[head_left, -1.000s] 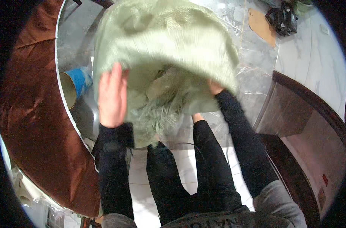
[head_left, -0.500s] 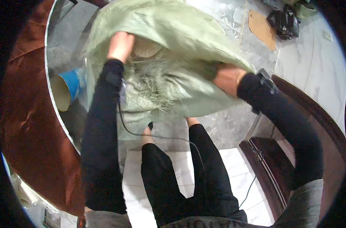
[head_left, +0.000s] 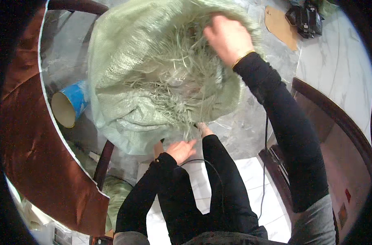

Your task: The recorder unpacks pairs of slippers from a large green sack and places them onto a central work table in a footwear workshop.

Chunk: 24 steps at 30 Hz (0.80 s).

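Observation:
A big pale-green woven sack stands before me with its mouth gaping and long frayed strands around the opening. Inside it, something clear and shiny shows through the strands, too blurred to name. My right hand is at the far right side of the mouth, its fingers curled on the sack's edge. Below the near edge, above my legs, my left hand is off the sack, fingers stretched to the right and holding nothing.
To the left is a brown cloth-covered surface with a white edge. A blue cylindrical tub lies on its side beside it. Dark wooden furniture curves along the right. Cardboard and black packages lie far right. A cable hangs near my arm.
My left hand has let go of the sack's far left rim and come down toward me. The right hand has moved up and left along the mouth, which now gapes wider.

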### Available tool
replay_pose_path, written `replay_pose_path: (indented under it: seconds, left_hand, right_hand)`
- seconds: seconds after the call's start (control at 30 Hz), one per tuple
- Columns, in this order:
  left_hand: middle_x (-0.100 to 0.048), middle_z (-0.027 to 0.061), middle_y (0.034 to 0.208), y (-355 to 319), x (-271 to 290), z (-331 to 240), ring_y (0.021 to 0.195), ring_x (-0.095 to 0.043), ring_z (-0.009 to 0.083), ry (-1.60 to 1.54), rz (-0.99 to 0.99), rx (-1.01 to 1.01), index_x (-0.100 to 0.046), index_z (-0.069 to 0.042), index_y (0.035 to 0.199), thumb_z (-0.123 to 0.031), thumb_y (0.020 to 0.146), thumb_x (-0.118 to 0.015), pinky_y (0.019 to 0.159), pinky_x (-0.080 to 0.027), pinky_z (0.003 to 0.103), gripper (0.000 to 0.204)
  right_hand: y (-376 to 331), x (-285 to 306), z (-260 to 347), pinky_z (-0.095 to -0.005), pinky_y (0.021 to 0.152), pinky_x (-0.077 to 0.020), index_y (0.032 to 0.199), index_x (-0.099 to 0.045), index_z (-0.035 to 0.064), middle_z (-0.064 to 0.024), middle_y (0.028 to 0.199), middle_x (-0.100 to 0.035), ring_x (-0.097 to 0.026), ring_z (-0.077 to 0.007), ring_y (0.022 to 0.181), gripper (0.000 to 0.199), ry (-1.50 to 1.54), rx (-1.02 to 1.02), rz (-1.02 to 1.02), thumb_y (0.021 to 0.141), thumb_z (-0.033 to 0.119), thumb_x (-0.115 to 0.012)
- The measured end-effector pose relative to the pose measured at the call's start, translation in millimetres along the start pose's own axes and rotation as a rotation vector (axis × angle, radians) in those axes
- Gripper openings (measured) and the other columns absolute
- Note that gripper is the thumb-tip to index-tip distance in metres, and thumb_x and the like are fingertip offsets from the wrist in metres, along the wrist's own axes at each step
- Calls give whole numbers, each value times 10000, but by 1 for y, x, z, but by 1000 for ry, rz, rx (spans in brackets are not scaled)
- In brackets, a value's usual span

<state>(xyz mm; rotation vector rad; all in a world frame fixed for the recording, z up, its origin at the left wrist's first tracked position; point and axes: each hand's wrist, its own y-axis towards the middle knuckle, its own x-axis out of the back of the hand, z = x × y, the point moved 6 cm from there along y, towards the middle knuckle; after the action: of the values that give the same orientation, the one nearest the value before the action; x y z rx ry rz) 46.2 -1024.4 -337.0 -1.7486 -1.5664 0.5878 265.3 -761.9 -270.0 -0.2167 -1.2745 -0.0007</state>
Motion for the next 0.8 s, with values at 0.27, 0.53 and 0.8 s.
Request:
replay_pose_path:
  seconds: [0.27,0.53,0.8]
  left_hand:
    - [-548,180,970,-9,211,10,906,-559,349,-109,-1239,-156,-536,-40,1123,-77,857,-515,770,-459,401,270]
    - [-611,185,896,-31,363,56,743,-625,266,-35,-1281,48,-536,-57,1160,-271,873,-535,721,-474,369,358]
    - [-613,88,898,-69,213,11,747,-582,134,-271,-1587,3,-499,-6,1166,-57,900,-485,649,-481,242,272]
  right_hand:
    - [-63,1,28,-431,507,-470,930,-466,96,-117,598,-568,-580,-344,562,182,168,193,162,810,196,-560]
    - [14,-2,-58,-482,635,-497,828,-504,19,-211,717,-619,-616,-386,697,236,25,-59,-108,808,253,-521]
    - [-79,9,60,-378,526,-486,958,-521,113,-81,824,-551,-597,-247,706,241,425,566,82,720,95,-554]
